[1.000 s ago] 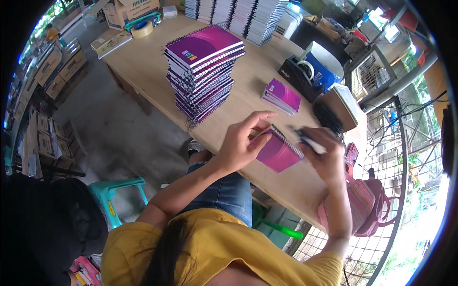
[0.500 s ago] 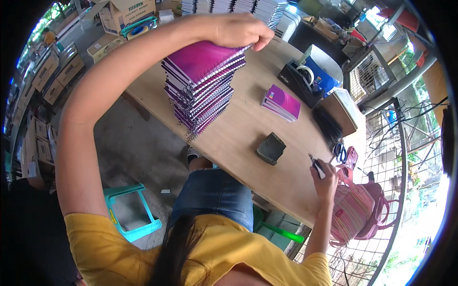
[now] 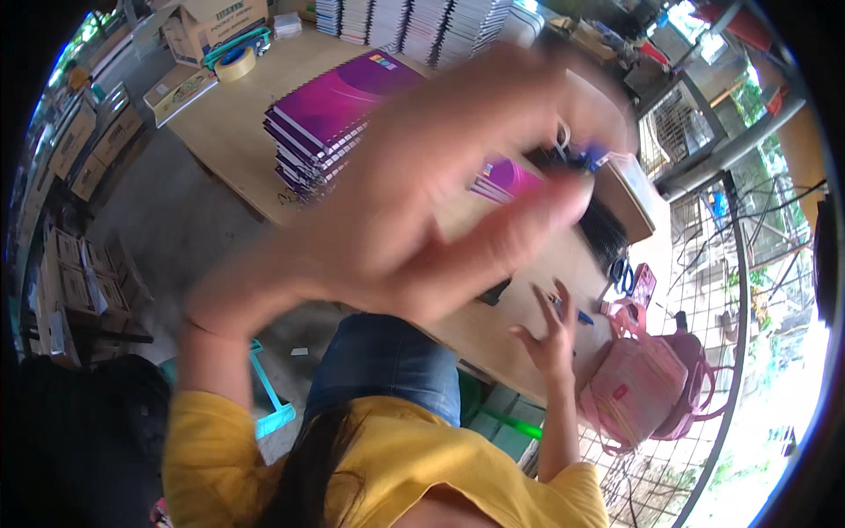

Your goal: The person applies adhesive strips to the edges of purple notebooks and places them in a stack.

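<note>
My left hand (image 3: 458, 185) is raised close to the view and smeared by motion. Its thumb and fingers curve apart, with a gap between the tips and nothing I can make out held there. Behind it stands a stack of purple spiral-bound notebooks (image 3: 339, 92), partly covered by the hand. A smaller pile of purple notebooks (image 3: 510, 179) shows between thumb and fingers. Over the right part of the table, my right hand (image 3: 550, 339) has its fingers spread and holds nothing. A blue pen (image 3: 582, 314) lies beside those fingers. A dark block (image 3: 495, 291) is mostly hidden by my left thumb.
Tall stacks of spiral-bound books (image 3: 422, 26) line the table's far edge. A tape roll (image 3: 235, 64) and a cardboard box (image 3: 211, 31) are at far left. Scissors (image 3: 623, 275), a phone (image 3: 645, 280) and a pink bag (image 3: 638, 387) sit at right.
My left hand has left the top of the notebook stack and swung up toward the view and to the right. My right hand has let go of the pen-like tool and spread its fingers.
</note>
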Demonstrator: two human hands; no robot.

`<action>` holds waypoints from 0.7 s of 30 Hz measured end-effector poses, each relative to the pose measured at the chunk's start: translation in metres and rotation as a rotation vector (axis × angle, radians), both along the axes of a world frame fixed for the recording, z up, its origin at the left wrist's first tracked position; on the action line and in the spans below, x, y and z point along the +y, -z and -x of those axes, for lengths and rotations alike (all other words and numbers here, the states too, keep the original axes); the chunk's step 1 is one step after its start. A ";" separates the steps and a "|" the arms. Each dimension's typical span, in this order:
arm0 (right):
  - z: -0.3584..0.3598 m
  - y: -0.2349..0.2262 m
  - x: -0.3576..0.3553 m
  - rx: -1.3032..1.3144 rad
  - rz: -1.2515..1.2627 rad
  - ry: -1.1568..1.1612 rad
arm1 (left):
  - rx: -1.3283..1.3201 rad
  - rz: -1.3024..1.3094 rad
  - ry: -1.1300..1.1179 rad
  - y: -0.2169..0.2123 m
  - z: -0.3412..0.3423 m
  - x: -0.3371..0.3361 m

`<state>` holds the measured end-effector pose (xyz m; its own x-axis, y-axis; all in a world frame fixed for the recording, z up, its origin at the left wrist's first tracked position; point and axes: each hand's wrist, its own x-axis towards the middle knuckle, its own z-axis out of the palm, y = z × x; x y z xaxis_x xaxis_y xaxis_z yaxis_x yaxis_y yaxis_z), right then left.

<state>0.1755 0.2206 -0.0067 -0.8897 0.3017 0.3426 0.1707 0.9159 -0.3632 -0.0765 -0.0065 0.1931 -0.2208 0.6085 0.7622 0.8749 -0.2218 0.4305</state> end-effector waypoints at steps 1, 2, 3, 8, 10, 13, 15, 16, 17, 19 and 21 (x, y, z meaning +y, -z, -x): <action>0.024 -0.007 -0.017 0.001 0.091 -0.035 | -0.171 -0.011 0.063 0.024 -0.013 0.021; 0.046 0.005 -0.020 -0.016 0.116 -0.069 | -0.340 -0.027 0.124 0.047 -0.021 0.044; 0.057 0.013 -0.017 -0.013 0.078 -0.114 | -0.496 0.014 0.000 0.084 -0.005 0.079; 0.066 0.005 0.022 -0.034 -0.042 -0.146 | -0.620 0.298 -0.785 0.217 0.118 0.196; 0.061 0.001 0.060 0.010 0.072 -0.108 | -0.682 0.699 -0.569 0.221 0.154 0.204; 0.076 0.014 0.143 0.103 0.030 0.095 | -0.622 0.759 -0.694 0.223 0.164 0.225; 0.097 0.022 0.172 0.021 -0.137 0.272 | -0.554 0.688 -0.697 0.218 0.159 0.226; 0.109 0.023 0.173 -0.023 -0.229 0.350 | -0.603 0.601 -0.660 0.211 0.153 0.221; 0.118 0.026 0.172 -0.065 -0.321 0.415 | -0.654 0.509 -0.634 0.201 0.147 0.210; 0.115 0.032 0.182 -0.103 -0.408 0.394 | -0.759 0.301 -0.468 0.171 0.119 0.190; 0.103 0.034 0.198 0.029 -0.410 0.288 | -0.570 -0.035 -0.251 0.167 0.083 0.149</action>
<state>0.0722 0.4183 -0.0408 -0.7783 0.3696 0.5076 0.4332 0.9013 0.0080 -0.1597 0.1425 0.0266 -0.7317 0.4621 0.5011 0.5374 -0.0613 0.8411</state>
